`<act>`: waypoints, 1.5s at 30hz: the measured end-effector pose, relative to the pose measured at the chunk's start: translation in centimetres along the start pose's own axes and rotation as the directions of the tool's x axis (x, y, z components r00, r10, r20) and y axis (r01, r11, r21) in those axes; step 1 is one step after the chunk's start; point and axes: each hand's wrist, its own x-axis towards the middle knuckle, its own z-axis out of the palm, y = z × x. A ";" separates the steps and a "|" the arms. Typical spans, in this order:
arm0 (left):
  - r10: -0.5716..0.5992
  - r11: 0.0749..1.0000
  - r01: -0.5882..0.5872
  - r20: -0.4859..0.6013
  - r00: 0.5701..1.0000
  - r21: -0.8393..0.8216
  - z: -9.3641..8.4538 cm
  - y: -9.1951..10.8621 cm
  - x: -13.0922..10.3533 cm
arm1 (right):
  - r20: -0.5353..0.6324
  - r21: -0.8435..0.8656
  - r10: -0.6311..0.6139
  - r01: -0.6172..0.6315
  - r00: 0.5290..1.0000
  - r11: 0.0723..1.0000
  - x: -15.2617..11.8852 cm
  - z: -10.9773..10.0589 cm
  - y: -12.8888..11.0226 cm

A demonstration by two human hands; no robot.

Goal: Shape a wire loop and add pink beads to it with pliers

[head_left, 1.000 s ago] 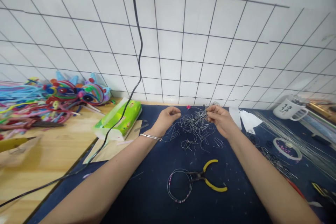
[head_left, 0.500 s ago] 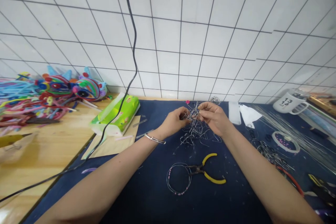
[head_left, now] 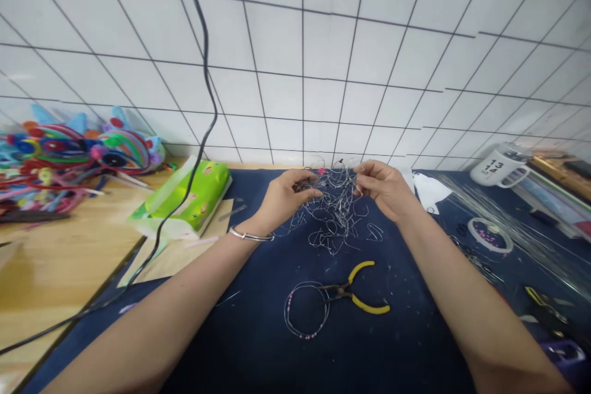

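A loose tangle of thin silvery wire [head_left: 339, 212] spreads over the dark blue mat, between and below my two hands. My left hand [head_left: 287, 198], with a silver bangle at the wrist, has its fingers and thumb curled round the left side of the tangle. On the other side, my right hand [head_left: 383, 189] pinches wire strands between thumb and fingertips. Nearer to me lie pliers with yellow handles [head_left: 370, 306], their handles spread. The pliers' jaws reach over the edge of a thin wire ring [head_left: 308, 337] strung with small pink beads.
On the left are a green tissue pack [head_left: 205, 194], colourful pipe-cleaner figures [head_left: 122, 151] and a black cable [head_left: 206, 61]. At right stand a white mug [head_left: 496, 169], a round bead dish [head_left: 489, 235] and long straight wires [head_left: 521, 234]. A tiled wall [head_left: 277, 43] rises behind.
My hands have moved apart, and the wire tangle between them has spread wider and looser. The whole view has shifted slightly; the pliers and beaded ring keep their places on the mat.
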 end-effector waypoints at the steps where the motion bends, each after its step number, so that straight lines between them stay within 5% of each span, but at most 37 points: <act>1: -0.001 1.000 0.001 0.030 1.000 0.005 -0.1 -0.1 0.1 | 0.003 -0.019 -0.002 0.002 1.000 1.000 0.0 -0.2 -0.3; 5: 0.001 0.999 -0.014 0.236 0.972 0.051 -0.5 -0.7 0.3 | -0.032 -0.019 0.007 -0.008 0.999 1.000 0.0 -1.1 -0.5; 13: 0.025 0.914 -0.138 0.286 0.958 0.381 -0.7 -1.6 0.3 | -0.081 -0.291 -0.012 -0.013 0.997 0.957 1.2 -3.3 2.2; 16: 0.030 0.886 -0.204 0.388 0.921 0.416 -0.8 -1.6 0.3 | -0.091 -0.456 0.027 -0.066 0.996 0.887 1.6 -4.1 3.0; 23: -0.038 0.848 -0.332 0.671 0.741 0.414 -0.1 0.1 -1.0 | -0.082 -0.843 0.020 -0.081 0.996 0.532 1.0 -4.4 0.7; 28: -0.171 0.694 -0.497 0.789 0.590 0.521 0.8 1.5 -2.5 | -0.050 -0.974 0.114 -0.073 0.992 0.214 -0.4 -3.4 -1.9; 34: -0.260 0.612 -0.562 0.812 0.522 0.557 0.6 1.3 -2.5 | -0.010 -1.000 0.395 0.002 0.919 -0.031 -3.0 -2.9 -1.3; 40: -0.299 0.637 -0.488 0.775 0.557 0.597 -0.5 0.9 -1.9 | -0.013 -0.991 0.461 0.048 0.887 -0.121 -5.4 -3.3 1.1; 45: -0.300 0.659 -0.387 0.697 0.651 0.646 -1.3 1.6 -1.7 | -0.038 -0.989 0.434 0.028 0.900 -0.145 -6.2 -3.2 2.7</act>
